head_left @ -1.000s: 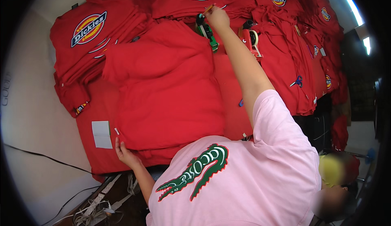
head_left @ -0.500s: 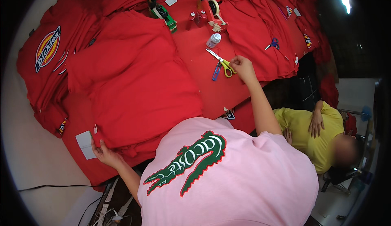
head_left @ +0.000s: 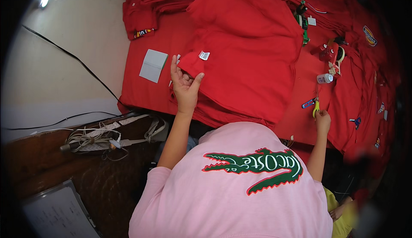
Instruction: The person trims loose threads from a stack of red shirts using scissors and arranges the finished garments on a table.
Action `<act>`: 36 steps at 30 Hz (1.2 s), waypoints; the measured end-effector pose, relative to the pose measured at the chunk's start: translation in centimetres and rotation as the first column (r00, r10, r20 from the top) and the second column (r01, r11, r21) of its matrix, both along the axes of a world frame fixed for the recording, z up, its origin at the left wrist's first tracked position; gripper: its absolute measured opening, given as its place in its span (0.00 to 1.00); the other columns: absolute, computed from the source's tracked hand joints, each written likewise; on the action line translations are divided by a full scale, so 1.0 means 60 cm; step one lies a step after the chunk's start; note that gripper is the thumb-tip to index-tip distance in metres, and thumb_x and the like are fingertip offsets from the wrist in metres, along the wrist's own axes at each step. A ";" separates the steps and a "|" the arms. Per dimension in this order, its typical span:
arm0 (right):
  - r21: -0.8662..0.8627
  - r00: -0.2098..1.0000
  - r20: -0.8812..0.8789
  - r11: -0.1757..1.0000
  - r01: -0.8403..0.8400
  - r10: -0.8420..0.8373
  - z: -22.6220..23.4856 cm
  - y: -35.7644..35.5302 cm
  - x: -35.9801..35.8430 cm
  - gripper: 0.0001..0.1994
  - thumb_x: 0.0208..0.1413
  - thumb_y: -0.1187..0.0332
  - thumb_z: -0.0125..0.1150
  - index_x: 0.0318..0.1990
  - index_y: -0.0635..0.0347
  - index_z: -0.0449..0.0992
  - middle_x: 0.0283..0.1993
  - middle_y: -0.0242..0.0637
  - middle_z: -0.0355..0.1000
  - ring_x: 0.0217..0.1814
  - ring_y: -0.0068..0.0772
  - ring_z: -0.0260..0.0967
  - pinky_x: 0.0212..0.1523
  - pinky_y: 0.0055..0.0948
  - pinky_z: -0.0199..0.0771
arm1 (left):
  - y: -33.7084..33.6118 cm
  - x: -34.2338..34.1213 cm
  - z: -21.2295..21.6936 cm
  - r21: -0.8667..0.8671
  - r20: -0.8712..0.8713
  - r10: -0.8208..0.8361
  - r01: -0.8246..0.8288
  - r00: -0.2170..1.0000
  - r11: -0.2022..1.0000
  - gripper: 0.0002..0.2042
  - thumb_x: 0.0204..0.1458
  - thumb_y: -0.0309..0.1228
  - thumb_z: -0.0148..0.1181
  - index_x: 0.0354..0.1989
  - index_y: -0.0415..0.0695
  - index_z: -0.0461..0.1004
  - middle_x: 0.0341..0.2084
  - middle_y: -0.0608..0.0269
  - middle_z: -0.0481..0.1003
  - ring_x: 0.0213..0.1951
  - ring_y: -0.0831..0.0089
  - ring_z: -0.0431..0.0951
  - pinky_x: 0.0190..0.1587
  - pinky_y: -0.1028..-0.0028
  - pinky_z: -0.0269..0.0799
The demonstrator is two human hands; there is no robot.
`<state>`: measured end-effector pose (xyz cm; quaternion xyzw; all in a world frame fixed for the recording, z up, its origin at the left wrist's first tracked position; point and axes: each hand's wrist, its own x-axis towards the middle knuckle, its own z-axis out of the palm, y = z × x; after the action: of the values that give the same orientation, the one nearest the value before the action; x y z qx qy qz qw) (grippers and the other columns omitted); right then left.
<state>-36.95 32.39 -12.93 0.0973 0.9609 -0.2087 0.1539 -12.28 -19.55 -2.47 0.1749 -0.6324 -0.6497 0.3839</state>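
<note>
A red shirt (head_left: 253, 62) lies flat on top of a stack in front of me. My left hand (head_left: 185, 90), at its near left corner, pinches the turned-up hem, where a small white label (head_left: 204, 56) shows on the fabric. On the right, the fingers of my right hand (head_left: 323, 121) are closed at the yellow handle of a pair of scissors (head_left: 316, 108). Its blades point away from me. Beside the scissors lies a small blue cutter (head_left: 308, 103).
Left of the shirt lies a pale notepad (head_left: 153, 65). A white bottle (head_left: 324, 78), a red tape dispenser (head_left: 332, 54) and a green tool (head_left: 305, 27) stand to the right. Dark blue scissors (head_left: 356, 122) rest on other red shirts. Cables (head_left: 92, 137) hang beside the table.
The view has swung left. My left hand has taken hold of the shirt's hem and turned it up, exposing the label. My right hand has closed on the yellow-handled scissors.
</note>
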 end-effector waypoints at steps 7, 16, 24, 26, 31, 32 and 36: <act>-0.839 0.993 0.098 0.542 0.045 0.070 0.085 -0.144 0.108 0.17 0.60 0.69 0.67 0.56 0.65 0.79 0.38 0.30 0.80 0.34 0.12 0.71 0.34 0.16 0.64 | -0.006 0.021 -0.015 -0.017 0.017 -0.021 0.022 1.000 1.000 0.38 0.54 0.12 0.66 0.74 0.38 0.57 0.68 0.54 0.64 0.59 0.72 0.74 0.60 0.75 0.75; -0.478 0.925 -0.198 0.792 -0.380 0.324 0.116 -0.350 0.219 0.16 0.50 0.61 0.80 0.37 0.64 0.81 0.27 0.31 0.69 0.31 0.26 0.63 0.36 0.30 0.66 | -0.024 0.002 -0.039 0.013 0.068 0.153 -0.155 0.986 0.988 0.22 0.60 0.20 0.66 0.63 0.35 0.73 0.53 0.65 0.78 0.42 0.86 0.73 0.46 0.83 0.71; -0.209 0.592 -0.471 0.569 -0.795 0.654 0.189 -0.450 0.239 0.22 0.43 0.53 0.81 0.39 0.60 0.82 0.27 0.32 0.68 0.37 0.34 0.68 0.71 0.51 0.57 | 0.003 -0.007 -0.041 0.093 -0.033 -0.172 0.174 0.985 0.980 0.33 0.57 0.12 0.63 0.73 0.37 0.61 0.55 0.59 0.74 0.55 0.78 0.75 0.58 0.77 0.75; -0.182 0.535 -0.514 0.525 -0.832 0.670 0.196 -0.484 0.236 0.22 0.43 0.53 0.81 0.40 0.59 0.82 0.27 0.31 0.68 0.37 0.34 0.69 0.71 0.51 0.57 | -0.002 -0.002 -0.040 0.099 -0.024 -0.184 0.185 0.983 0.978 0.33 0.57 0.11 0.61 0.73 0.38 0.60 0.56 0.58 0.74 0.55 0.77 0.75 0.59 0.77 0.76; -0.140 0.464 -0.549 0.471 -0.871 0.695 0.202 -0.527 0.219 0.19 0.46 0.56 0.74 0.42 0.59 0.82 0.30 0.32 0.75 0.39 0.37 0.71 0.64 0.49 0.63 | -0.013 0.004 -0.030 0.134 -0.035 -0.214 0.216 0.976 0.967 0.36 0.55 0.08 0.58 0.74 0.38 0.58 0.64 0.58 0.64 0.55 0.76 0.76 0.56 0.76 0.78; -0.122 0.446 -0.548 0.461 -0.879 0.708 0.200 -0.528 0.217 0.19 0.46 0.56 0.74 0.42 0.59 0.82 0.30 0.32 0.75 0.39 0.37 0.71 0.62 0.48 0.63 | -0.014 0.006 -0.026 0.150 -0.031 -0.224 0.226 0.974 0.963 0.37 0.55 0.08 0.58 0.75 0.39 0.57 0.64 0.58 0.64 0.54 0.76 0.77 0.56 0.76 0.78; -0.078 0.398 -0.569 0.435 -0.897 0.719 0.192 -0.527 0.219 0.18 0.47 0.56 0.74 0.41 0.58 0.81 0.29 0.32 0.74 0.40 0.37 0.70 0.57 0.45 0.65 | -0.004 0.003 -0.015 0.120 -0.111 -0.115 0.128 0.987 0.984 0.42 0.53 0.07 0.60 0.77 0.40 0.50 0.65 0.53 0.65 0.53 0.75 0.77 0.54 0.77 0.78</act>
<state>-23.82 0.78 -1.38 -0.4757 0.8268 -0.2992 0.0231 -12.12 -19.78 -3.38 0.1263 -0.5786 -0.7190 0.3637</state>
